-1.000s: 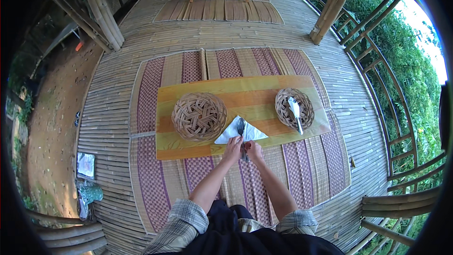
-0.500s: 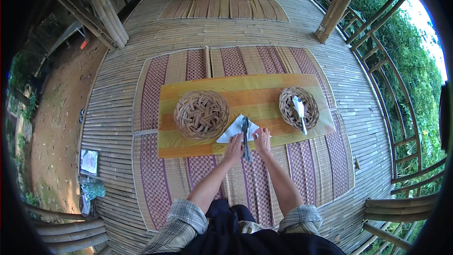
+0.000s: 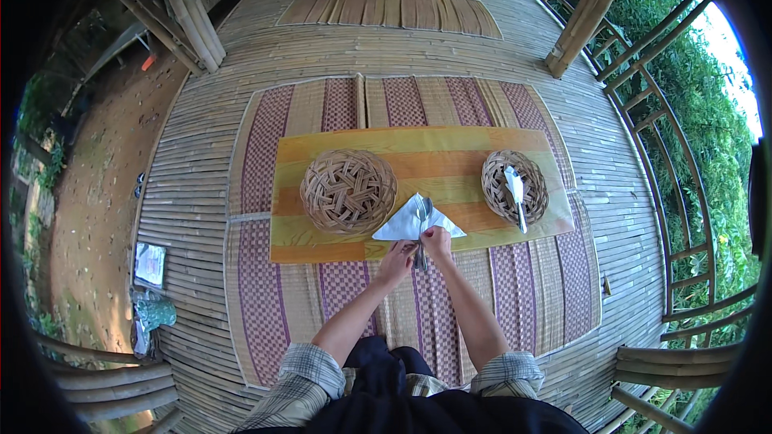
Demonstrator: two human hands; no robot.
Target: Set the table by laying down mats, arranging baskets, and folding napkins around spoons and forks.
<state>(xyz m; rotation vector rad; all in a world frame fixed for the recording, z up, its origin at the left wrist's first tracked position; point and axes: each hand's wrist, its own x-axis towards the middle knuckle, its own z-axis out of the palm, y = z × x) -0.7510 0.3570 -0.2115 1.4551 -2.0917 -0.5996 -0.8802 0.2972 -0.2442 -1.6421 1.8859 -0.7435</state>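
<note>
One wrapped bundle (image 3: 515, 183) is already in the small basket (image 3: 493, 195), but the napkin (image 3: 394, 227) under the cutlery (image 3: 423, 210) on the counter (image 3: 450, 141) isn't wrapped yet — left hand (image 3: 397, 264) and right hand (image 3: 437, 243) crowd it, can't tell if either's gripping.

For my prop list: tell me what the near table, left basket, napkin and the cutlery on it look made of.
Near table: apparently varnished wood; grain and sheen show.
Left basket: seemingly bamboo or rattan, matte; woven strips show.
Napkin: matte white; paper or cloth, I can't tell.
Cutlery: likely polished metal, from its grey shine.
</note>
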